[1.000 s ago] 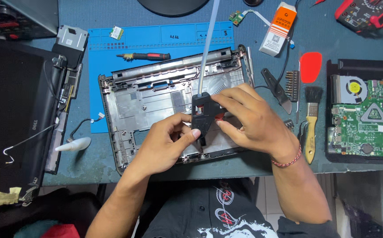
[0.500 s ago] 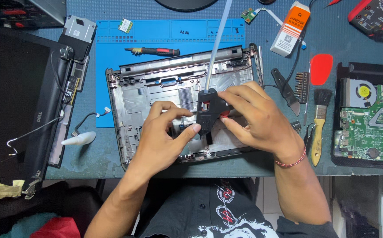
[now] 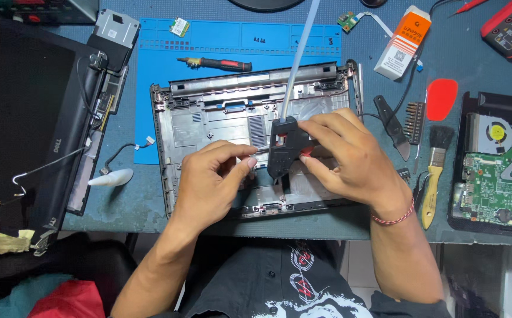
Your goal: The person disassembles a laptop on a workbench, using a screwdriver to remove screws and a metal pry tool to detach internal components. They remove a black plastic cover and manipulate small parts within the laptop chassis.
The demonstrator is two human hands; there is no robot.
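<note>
**Glue gun held over the open laptop base**

Your right hand grips the black hot-glue gun, fingers curled around its body, with a pale translucent glue stick rising out of its back. The gun points down into the grey plastic laptop bottom case, near the middle of the shell's front half. Your left hand sits just beside the gun, thumb and forefinger pressed together in a pinch above the case floor; whether they hold a small part cannot be told.

The step in hand appears to be applying glue at a point inside the case. The next move calls for a steady nozzle and a firm hold on whatever the left fingers are seating.

The case lies on a blue rectangular work mat on the desk. A red-and-black screwdriver lies on the mat behind the case. To the right lie a yellow-handled brush and a green circuit board with fan; to the left, a black laptop screen panel.

The nozzle tip and the spot beneath it are hidden by your hands. The circuit board is cut off at the right edge.
</note>
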